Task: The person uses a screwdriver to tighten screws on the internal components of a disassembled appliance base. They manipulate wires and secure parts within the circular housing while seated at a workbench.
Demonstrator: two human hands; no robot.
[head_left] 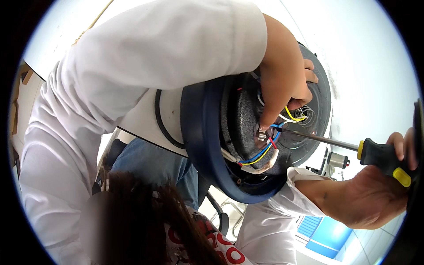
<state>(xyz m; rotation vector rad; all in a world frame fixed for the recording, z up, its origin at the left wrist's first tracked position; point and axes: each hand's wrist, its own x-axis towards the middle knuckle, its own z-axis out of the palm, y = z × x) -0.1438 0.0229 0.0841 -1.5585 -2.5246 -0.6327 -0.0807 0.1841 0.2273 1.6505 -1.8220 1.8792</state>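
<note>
A round appliance body (201,128) with a dark blue rim and black, wired base lies on its side in front of me. My left hand (287,70) reaches over it; the thumb presses at a small silver metal piece (262,134), and the other fingers curl beside a wire coil spring (308,115). In my right hand (371,194) is a screwdriver (382,157) with a black and yellow handle. Its shaft points left, the tip close to the blue wires (260,155) and near the left thumb. Whether the tip meets a screw is hidden. A white sleeve (265,164) covers part of the wiring.
The appliance rests by a white table (170,110), with a black cable (159,119) looping along its left side. A small silver cylindrical part (338,160) shows behind my right wrist. My jeans-covered legs (150,163) and a metal-framed chair (232,212) are below.
</note>
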